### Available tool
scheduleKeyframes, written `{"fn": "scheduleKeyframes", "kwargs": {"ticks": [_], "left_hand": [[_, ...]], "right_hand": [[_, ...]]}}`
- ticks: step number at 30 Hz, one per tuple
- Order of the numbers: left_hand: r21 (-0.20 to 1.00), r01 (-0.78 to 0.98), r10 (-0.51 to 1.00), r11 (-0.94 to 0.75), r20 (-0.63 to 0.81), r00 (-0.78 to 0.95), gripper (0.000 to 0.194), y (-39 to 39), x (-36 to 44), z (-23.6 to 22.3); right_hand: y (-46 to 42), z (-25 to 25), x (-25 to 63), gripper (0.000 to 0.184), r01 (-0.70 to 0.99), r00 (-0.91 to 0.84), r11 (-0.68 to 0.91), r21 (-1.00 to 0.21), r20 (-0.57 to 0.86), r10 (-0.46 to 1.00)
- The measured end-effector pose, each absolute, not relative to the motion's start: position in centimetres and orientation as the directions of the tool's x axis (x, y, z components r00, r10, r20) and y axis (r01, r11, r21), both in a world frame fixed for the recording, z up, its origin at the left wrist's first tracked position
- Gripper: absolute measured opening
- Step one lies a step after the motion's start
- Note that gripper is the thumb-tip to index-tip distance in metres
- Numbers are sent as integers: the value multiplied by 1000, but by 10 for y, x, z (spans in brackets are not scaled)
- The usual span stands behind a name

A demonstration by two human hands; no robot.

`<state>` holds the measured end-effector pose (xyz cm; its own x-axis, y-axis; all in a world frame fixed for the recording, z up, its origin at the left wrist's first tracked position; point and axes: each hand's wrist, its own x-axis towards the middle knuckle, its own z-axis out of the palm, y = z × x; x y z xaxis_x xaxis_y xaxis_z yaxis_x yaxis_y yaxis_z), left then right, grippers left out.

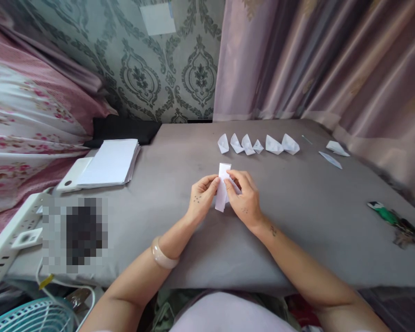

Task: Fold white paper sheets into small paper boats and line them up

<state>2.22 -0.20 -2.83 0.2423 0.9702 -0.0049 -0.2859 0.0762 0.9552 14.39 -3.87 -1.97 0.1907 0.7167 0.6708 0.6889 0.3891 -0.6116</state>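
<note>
A folded white paper [222, 188], narrow and upright, is held between both my hands above the grey tabletop. My left hand [203, 193] pinches its left edge between thumb and fingers. On the other side my right hand [245, 193] grips it, thumb on the front face and fingers behind. A slanted flap of the paper shows behind the right fingers, partly hidden. Beyond my hands stands a row of several small folded paper boats [248, 144].
Two more folded papers [337, 148] lie at the right, near a thin white stick [307, 139]. A paper stack [109, 162] rests at the left by a power strip [12, 230]. Keys with a green tag [383, 213] lie at the right edge. A teal fan [31, 316] stands below left.
</note>
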Motion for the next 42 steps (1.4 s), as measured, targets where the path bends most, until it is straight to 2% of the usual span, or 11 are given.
{"fn": "scheduleKeyframes", "kwargs": {"ticks": [5,12,20,25,34,38,42], "left_hand": [[952,-301,970,54,22,244,35,-1,22,-31],[928,-366,970,66,27,242,36,2,21,-31],[905,-419,968,67,44,248,33,5,18,-24],[902,-430,974,42,58,217,32,9,16,-22],[913,-408,982,15,62,176,33,13,14,-25],[912,-409,980,27,57,191,32,13,14,-23],[919,-393,983,22,52,178,33,13,13,-22]], "right_hand": [[-39,-16,142,31,703,160,360,-614,629,761],[-37,-17,138,34,682,124,406,-608,643,756],[-31,-5,132,28,634,114,436,-639,634,765],[-21,5,128,19,647,161,371,-666,594,788],[-1,16,122,11,720,196,265,-641,554,809],[-1,15,122,11,684,211,249,-686,513,832],[-2,13,122,18,693,203,259,-672,527,826]]}}
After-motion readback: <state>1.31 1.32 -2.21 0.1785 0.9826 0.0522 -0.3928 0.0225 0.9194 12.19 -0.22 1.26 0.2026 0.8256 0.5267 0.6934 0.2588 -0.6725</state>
